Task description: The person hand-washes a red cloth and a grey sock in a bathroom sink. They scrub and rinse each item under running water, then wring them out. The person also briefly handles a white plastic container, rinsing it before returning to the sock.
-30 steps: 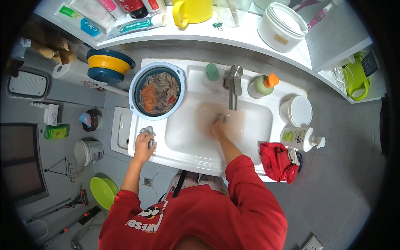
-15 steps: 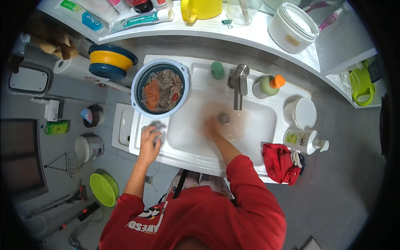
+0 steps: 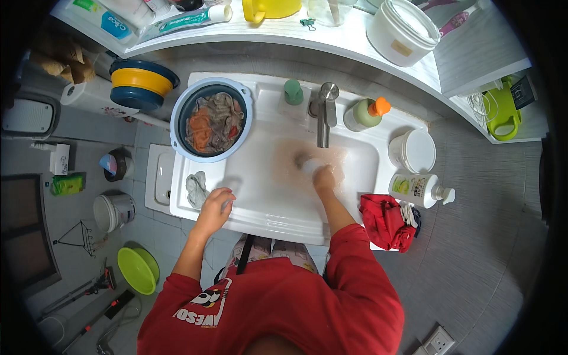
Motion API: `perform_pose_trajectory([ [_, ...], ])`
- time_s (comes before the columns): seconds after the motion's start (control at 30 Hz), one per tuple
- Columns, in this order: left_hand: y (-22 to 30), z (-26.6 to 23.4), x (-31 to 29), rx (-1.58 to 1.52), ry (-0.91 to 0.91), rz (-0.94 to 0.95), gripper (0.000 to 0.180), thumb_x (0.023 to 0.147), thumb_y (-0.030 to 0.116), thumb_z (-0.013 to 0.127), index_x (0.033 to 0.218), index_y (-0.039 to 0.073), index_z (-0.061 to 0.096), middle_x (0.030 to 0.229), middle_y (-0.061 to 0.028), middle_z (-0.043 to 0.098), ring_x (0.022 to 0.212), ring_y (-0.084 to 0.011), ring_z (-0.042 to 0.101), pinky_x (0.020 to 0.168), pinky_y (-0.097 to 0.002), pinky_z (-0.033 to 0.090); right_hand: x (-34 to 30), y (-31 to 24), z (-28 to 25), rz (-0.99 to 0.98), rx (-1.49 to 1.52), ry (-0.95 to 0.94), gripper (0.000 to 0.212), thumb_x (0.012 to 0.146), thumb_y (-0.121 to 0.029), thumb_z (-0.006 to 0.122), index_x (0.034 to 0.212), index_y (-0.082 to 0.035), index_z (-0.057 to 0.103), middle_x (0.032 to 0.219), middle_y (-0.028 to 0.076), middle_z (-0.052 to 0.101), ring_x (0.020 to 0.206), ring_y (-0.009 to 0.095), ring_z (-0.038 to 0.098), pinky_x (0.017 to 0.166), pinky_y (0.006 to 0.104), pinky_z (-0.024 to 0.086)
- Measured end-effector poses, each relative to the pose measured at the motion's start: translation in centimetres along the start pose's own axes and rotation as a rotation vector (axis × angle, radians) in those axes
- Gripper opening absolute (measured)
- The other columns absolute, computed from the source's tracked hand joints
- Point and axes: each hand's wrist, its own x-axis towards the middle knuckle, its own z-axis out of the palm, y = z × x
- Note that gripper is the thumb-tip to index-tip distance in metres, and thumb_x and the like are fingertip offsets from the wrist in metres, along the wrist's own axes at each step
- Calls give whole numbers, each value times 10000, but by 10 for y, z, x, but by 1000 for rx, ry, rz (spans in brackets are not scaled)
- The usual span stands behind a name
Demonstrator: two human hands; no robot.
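Observation:
My right hand (image 3: 324, 179) reaches down into the white sink (image 3: 254, 171), in shallow brownish water near the drain (image 3: 300, 158). A pale, blurred patch (image 3: 311, 167) shows at its fingertips; I cannot make out what it is, and the fingers are smeared. My left hand (image 3: 216, 210) hovers by the sink's front left edge, fingers loosely bent and holding nothing. Just beyond it lies a crumpled light grey cloth (image 3: 197, 189) on the ledge. Behind that, a blue-rimmed basin (image 3: 247, 112) holds wet brownish and orange cloths (image 3: 216, 121). The faucet (image 3: 323, 121) stands over the water.
A green cup (image 3: 293, 93) sits left of the faucet; an orange-topped pump bottle (image 3: 362, 115) to its right. Along the right edge are a white tub (image 3: 413, 151), a white pump bottle (image 3: 414, 189) and red cloth (image 3: 384, 220). A loaded shelf (image 3: 331, 50) overhangs the back.
My right hand has shifted right, past the drain. My left hand has drawn off the grey cloth toward the sink's front, leaving the cloth on the ledge. The whole view has shifted slightly.

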Motion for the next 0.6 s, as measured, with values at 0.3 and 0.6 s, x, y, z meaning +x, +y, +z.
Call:
perform_pose_trajectory([
  [0.3, -9, 32, 7, -540, -23, -237, 126, 816, 34, 546, 937, 4, 567, 990, -111, 589, 970, -198, 553, 824, -282, 432, -37, -34, -55, -242, 161, 203, 197, 730, -92, 534, 896, -11, 468, 817, 204, 550, 729, 358, 554, 648, 433, 448],
  [0.6, 66, 95, 83, -1511, -333, -597, 374, 865, 173, 545, 1176, 10, 415, 1141, -128, 501, 1023, -212, 530, 900, -337, 441, -148, -98, -134, -753, 337, 223, 264, 686, 19, 610, 900, 12, 456, 898, 172, 503, 785, 298, 547, 690, 352, 468],
])
